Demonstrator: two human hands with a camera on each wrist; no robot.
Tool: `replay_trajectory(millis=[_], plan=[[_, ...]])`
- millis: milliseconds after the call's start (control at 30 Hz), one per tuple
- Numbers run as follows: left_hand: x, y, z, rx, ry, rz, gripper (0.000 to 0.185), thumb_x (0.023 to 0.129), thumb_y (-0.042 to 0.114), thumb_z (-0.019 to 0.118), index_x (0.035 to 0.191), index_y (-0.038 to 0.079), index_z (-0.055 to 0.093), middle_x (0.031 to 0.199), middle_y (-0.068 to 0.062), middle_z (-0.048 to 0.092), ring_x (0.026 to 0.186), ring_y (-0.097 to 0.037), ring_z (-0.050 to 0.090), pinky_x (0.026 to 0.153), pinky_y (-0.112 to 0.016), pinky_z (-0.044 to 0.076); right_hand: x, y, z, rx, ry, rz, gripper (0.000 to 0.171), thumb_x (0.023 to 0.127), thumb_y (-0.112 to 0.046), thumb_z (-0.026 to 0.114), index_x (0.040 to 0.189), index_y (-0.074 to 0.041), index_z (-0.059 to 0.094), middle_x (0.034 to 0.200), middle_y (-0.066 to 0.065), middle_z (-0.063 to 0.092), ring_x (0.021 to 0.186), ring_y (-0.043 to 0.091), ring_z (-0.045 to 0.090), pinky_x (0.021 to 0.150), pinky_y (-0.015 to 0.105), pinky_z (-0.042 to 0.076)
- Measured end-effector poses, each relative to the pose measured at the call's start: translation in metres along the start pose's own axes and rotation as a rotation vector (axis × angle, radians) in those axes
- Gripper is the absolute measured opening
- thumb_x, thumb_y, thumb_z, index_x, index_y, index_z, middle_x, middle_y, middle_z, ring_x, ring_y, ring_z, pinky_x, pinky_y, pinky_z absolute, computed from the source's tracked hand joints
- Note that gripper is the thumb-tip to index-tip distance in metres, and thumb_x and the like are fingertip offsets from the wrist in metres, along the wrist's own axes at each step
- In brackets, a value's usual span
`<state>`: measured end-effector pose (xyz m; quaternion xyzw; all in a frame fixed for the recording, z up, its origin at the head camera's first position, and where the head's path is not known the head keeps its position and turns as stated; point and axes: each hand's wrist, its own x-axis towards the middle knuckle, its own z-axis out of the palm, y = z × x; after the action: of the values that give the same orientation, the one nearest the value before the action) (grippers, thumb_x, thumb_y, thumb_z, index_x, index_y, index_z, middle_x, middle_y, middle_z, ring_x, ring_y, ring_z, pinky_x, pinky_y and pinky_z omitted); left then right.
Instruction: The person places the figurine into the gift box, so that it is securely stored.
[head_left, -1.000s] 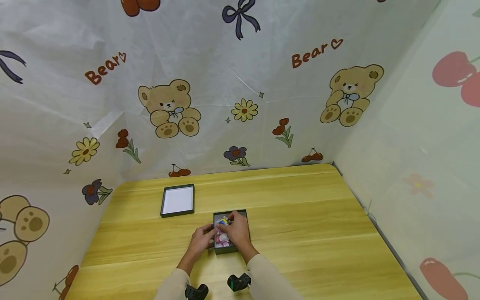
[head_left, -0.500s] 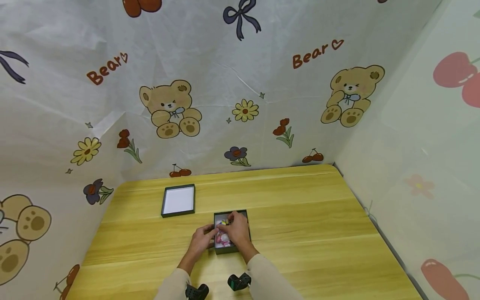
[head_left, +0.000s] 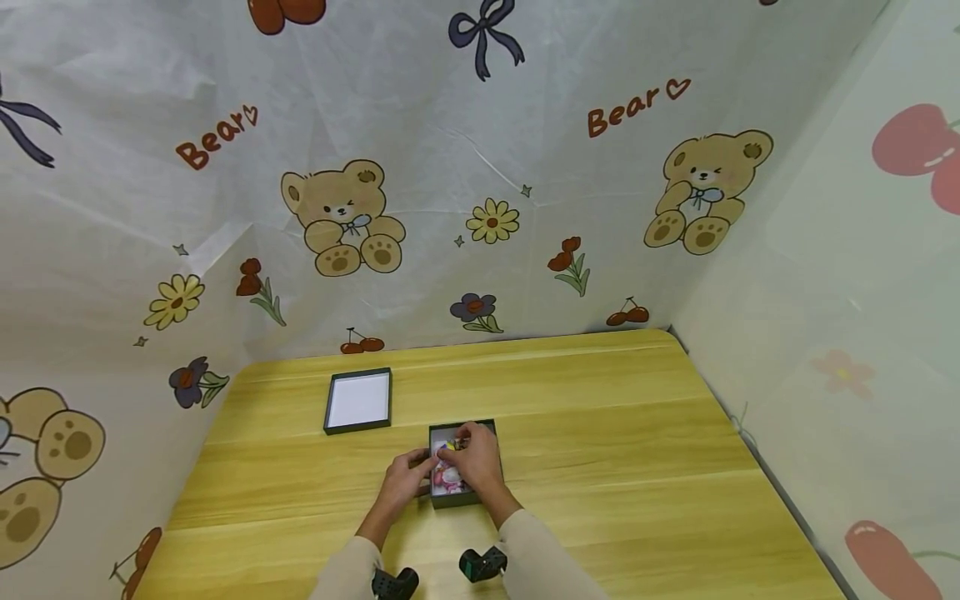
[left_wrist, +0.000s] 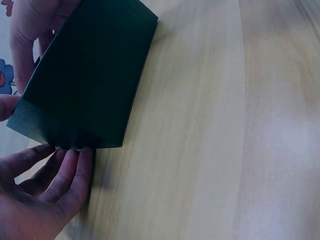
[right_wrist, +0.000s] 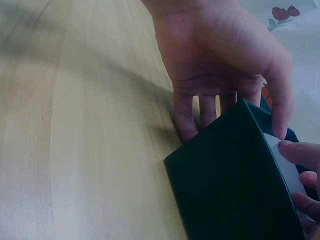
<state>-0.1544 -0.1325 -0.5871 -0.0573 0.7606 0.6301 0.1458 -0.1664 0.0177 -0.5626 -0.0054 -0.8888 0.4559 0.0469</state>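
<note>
- A shallow lid (head_left: pixel 357 401) with a white inside is lying far left on the bench (head_left: pixel 615 433), well apart from the hands.
- The left hand (head_left: pixel 406 476) is bracing the left wall of the dark green box (head_left: pixel 460 498), its fingers (left_wrist: pixel 75 172) lying straight against the wall.
- The box is sitting near the middle of the bench, holding small colourful pieces (head_left: pixel 447 467).
- The right hand (head_left: pixel 477 460) is reaching into the box, fingers curled; what they are grasping cannot be told.
- The box looks light, stiff and smooth, likely to slide; holding opposite walls seems safest.
</note>
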Motion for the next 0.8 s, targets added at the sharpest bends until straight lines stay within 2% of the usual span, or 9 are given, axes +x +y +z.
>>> replay_trajectory(millis=[300, 600, 800], plan=[[0.000, -0.001, -0.001, 0.015, 0.008, -0.003, 0.054, 0.096, 0.026, 0.059, 0.130, -0.014, 0.048, 0.116, -0.024, 0.061, 0.096, -0.025, 0.062, 0.078, -0.038, 0.057, 0.001, 0.000, -0.002, 0.069, -0.005, -0.035, 0.029, 0.072, -0.015, 0.085, 0.090, -0.002, 0.066, 0.083, 0.007, 0.059, 0.072, 0.014, 0.052, 0.060, 0.027, 0.045], [-0.003, 0.001, -0.002, 0.013, -0.004, -0.004, 0.058, 0.096, 0.028, 0.060, 0.132, -0.015, 0.046, 0.119, -0.026, 0.059, 0.099, -0.026, 0.062, 0.080, -0.040, 0.057, 0.001, -0.005, -0.009, 0.147, -0.060, -0.054, 0.028, 0.075, -0.011, 0.082, 0.096, 0.000, 0.066, 0.090, 0.011, 0.063, 0.080, 0.023, 0.060, 0.065, 0.030, 0.050], [-0.004, 0.000, -0.003, 0.012, -0.024, -0.003, 0.060, 0.096, 0.029, 0.059, 0.133, -0.016, 0.044, 0.121, -0.027, 0.058, 0.101, -0.028, 0.061, 0.081, -0.041, 0.056, 0.003, -0.009, -0.014, 0.231, -0.112, -0.056, 0.028, 0.080, -0.010, 0.078, 0.102, 0.000, 0.064, 0.099, 0.016, 0.064, 0.089, 0.030, 0.062, 0.070, 0.037, 0.054]])
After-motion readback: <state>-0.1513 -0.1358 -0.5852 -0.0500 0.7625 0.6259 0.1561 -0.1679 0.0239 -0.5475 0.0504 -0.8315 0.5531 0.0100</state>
